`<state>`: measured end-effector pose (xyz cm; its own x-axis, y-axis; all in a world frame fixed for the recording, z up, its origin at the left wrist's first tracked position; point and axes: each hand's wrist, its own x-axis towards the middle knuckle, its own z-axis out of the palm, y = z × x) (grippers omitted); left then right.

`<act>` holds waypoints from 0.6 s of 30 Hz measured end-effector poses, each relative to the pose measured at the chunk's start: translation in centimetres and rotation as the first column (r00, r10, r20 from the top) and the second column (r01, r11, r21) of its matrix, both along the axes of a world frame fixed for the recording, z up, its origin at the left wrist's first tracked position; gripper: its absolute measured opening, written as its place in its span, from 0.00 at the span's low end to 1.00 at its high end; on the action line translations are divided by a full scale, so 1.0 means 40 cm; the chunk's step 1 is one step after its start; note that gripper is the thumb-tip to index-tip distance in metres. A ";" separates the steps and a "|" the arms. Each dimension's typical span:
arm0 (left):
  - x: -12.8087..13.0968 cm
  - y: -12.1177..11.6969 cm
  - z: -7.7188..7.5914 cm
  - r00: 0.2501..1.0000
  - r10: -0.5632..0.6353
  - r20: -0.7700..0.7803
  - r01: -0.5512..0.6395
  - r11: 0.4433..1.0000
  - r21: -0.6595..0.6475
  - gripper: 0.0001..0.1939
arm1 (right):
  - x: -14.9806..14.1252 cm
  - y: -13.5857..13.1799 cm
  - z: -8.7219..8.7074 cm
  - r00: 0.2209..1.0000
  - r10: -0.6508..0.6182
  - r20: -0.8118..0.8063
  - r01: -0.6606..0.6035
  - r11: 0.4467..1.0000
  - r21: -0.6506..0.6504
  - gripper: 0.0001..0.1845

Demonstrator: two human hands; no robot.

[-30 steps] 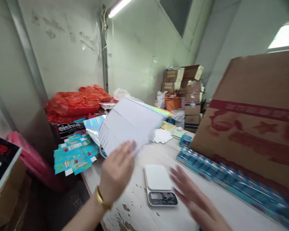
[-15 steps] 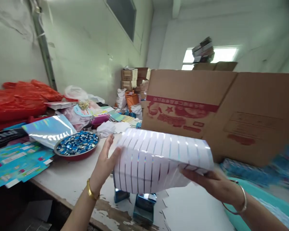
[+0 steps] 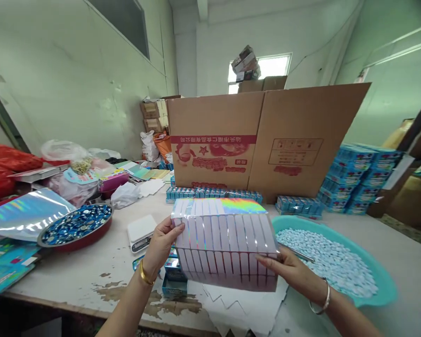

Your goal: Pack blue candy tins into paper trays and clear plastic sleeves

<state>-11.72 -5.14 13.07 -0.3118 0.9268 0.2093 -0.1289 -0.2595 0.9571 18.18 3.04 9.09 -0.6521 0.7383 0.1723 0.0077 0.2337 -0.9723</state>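
Observation:
A shiny sheet of white strips with thin holographic lines (image 3: 228,238) hangs bent in front of me, held between both hands. My left hand (image 3: 164,241) pinches its upper left edge, thumb in front. At the right edge, my right hand (image 3: 293,269) is closed on the sheet, the thumb in front and the other fingers partly hidden behind. Small blue boxes (image 3: 174,284) stand on the table just below the sheet's left side. White paper (image 3: 245,306) with a zigzag edge lies under the sheet. A white scale (image 3: 141,229) is left of my left hand.
A teal basin (image 3: 382,276) of pale blue pieces (image 3: 330,257) stands at right, with a metal handle (image 3: 296,252) across it. A red-sided bowl (image 3: 80,241) of blue wrapped pieces is at left. A large cardboard box (image 3: 210,114) and stacked blue packs (image 3: 351,178) stand behind.
My view has swung to the right, bringing the basin and stacked packs into sight. My left hand, with its fingers spread at the sheet's edge before, now pinches it.

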 end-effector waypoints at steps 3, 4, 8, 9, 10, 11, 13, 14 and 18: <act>0.043 -0.026 -0.022 0.990 0.088 -0.109 -0.086 0.996 0.027 0.12 | 0.006 0.003 -0.008 0.976 -0.145 -0.160 0.126 0.984 -0.122 0.23; 0.054 -0.041 -0.024 0.984 0.110 -0.142 -0.107 0.994 0.026 0.12 | 0.009 0.004 -0.008 0.958 -0.203 -0.203 0.171 0.971 -0.165 0.23; 0.087 -0.116 0.017 0.995 0.071 -0.073 -0.077 0.994 -0.075 0.28 | 0.044 0.017 0.010 0.948 -0.156 -0.277 0.111 0.979 -0.172 0.20; 0.093 -0.135 0.037 1.000 0.029 -0.008 -0.030 0.994 -0.107 0.37 | 0.056 0.021 0.020 0.962 -0.079 -0.261 0.045 0.990 -0.134 0.20; 0.100 -0.152 0.056 0.998 -0.017 0.058 0.025 0.990 -0.139 0.46 | 0.066 0.026 0.031 0.972 0.001 -0.234 -0.025 0.995 -0.096 0.20; 0.107 -0.166 0.074 0.992 -0.057 0.110 0.076 0.982 -0.175 0.52 | 0.074 0.032 0.043 0.977 0.074 -0.199 -0.088 0.994 -0.064 0.20; 0.125 -0.188 0.102 0.987 -0.091 0.129 0.123 0.956 -0.266 0.49 | 0.078 0.044 0.070 0.973 0.186 -0.133 -0.190 0.982 -0.015 0.21; 0.138 -0.195 0.109 0.990 -0.095 0.105 0.124 0.938 -0.324 0.41 | 0.074 0.051 0.082 0.971 0.215 -0.105 -0.215 0.977 0.010 0.21; 0.207 -0.211 0.096 0.999 0.031 0.033 -0.016 0.926 -0.378 0.15 | 0.031 0.050 0.103 0.989 -0.089 -0.117 0.111 0.973 0.202 0.30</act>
